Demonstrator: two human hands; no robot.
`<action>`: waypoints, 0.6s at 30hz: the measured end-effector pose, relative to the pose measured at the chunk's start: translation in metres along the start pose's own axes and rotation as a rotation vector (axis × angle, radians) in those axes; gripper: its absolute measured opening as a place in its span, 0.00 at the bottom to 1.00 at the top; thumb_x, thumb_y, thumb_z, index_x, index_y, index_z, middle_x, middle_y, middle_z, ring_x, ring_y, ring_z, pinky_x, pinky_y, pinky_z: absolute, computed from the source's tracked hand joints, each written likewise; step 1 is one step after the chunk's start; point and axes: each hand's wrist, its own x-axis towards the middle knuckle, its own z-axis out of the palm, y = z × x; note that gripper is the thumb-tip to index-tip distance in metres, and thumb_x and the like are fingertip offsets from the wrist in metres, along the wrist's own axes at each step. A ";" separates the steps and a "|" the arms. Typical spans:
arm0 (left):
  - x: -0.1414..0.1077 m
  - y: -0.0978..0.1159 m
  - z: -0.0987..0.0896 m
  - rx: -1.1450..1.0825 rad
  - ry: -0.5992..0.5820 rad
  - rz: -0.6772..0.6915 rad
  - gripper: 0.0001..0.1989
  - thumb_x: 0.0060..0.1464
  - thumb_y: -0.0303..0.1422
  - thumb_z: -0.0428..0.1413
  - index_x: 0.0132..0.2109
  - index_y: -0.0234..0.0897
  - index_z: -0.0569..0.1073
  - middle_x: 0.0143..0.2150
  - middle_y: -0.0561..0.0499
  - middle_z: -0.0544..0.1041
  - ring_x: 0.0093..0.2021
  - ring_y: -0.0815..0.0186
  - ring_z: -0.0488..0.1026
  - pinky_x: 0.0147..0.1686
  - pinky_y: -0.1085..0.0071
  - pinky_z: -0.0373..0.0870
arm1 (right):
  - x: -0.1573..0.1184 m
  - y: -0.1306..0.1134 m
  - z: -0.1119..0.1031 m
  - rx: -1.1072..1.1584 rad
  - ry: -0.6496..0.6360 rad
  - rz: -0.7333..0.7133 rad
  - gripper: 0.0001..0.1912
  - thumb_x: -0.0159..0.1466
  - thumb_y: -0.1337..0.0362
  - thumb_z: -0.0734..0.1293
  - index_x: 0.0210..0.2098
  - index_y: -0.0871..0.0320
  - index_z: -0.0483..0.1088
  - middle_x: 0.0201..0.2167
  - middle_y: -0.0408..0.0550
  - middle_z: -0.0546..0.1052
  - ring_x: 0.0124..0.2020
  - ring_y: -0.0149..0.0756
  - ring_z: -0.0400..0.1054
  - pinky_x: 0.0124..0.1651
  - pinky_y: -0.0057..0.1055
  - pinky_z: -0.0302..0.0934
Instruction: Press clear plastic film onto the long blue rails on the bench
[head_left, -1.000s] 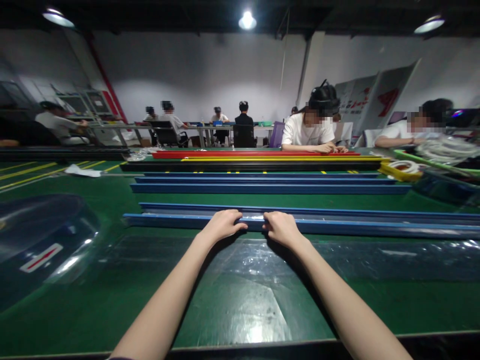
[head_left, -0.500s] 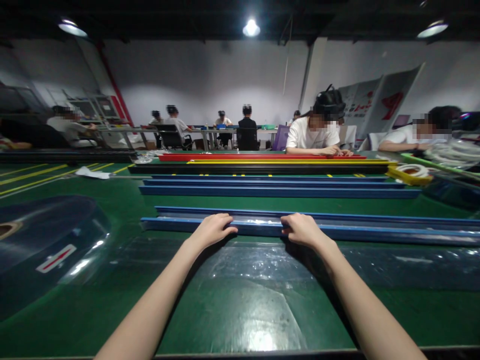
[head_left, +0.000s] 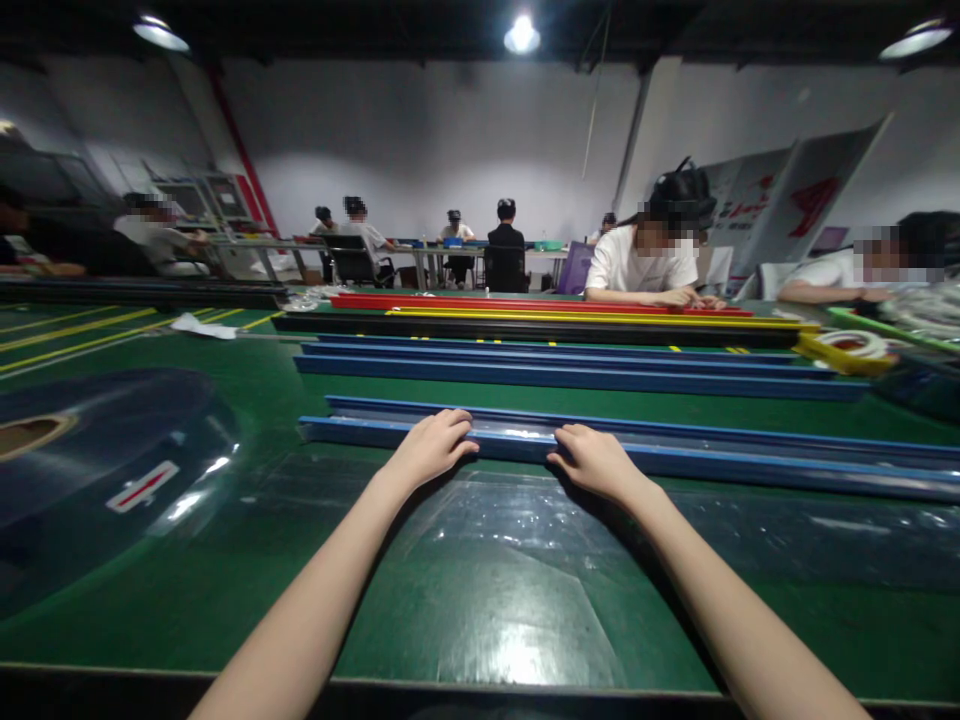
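A long blue U-shaped channel (head_left: 750,468) lies across the green table, with shiny clear film showing inside it. My left hand (head_left: 435,447) is closed over the channel's near wall, left of the view's middle, thumb on the near side and fingers reaching inside. A short way to the right, my right hand (head_left: 594,460) grips the same wall in a similar way. Some fingertips are hidden behind the wall. On the near side of the channel, a strip of clear plastic film (head_left: 517,510) lies flat on the table beneath my wrists.
At the left sits a large roll of clear film (head_left: 202,420) with a red-marked label. Beyond my channel lie more blue channels (head_left: 585,377), then black, yellow and red strips (head_left: 540,303). A person (head_left: 645,265) works across the table. A yellow tray (head_left: 847,352) stands far right.
The view has shifted, so the table's contents appear farther right. My right hand has slid left along the channel, narrowing the gap between my hands.
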 end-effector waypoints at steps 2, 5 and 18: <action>0.000 -0.001 0.001 0.006 0.004 0.000 0.15 0.59 0.43 0.47 0.40 0.38 0.71 0.51 0.48 0.70 0.50 0.62 0.67 0.48 0.67 0.65 | 0.000 0.000 0.000 0.001 -0.003 -0.003 0.12 0.64 0.58 0.57 0.38 0.59 0.66 0.38 0.51 0.73 0.41 0.38 0.67 0.36 0.28 0.53; -0.001 -0.001 0.001 0.013 0.006 -0.001 0.15 0.59 0.43 0.47 0.41 0.38 0.71 0.51 0.48 0.71 0.50 0.62 0.66 0.48 0.66 0.65 | 0.000 0.001 0.001 0.000 -0.002 -0.006 0.11 0.64 0.58 0.57 0.37 0.58 0.66 0.38 0.51 0.73 0.40 0.38 0.67 0.36 0.28 0.53; 0.000 0.002 -0.001 -0.015 0.002 -0.024 0.14 0.58 0.42 0.48 0.41 0.38 0.72 0.50 0.48 0.72 0.49 0.62 0.68 0.47 0.66 0.66 | -0.001 0.000 0.001 -0.007 0.007 -0.003 0.11 0.64 0.59 0.57 0.38 0.59 0.66 0.38 0.52 0.73 0.40 0.38 0.66 0.37 0.28 0.54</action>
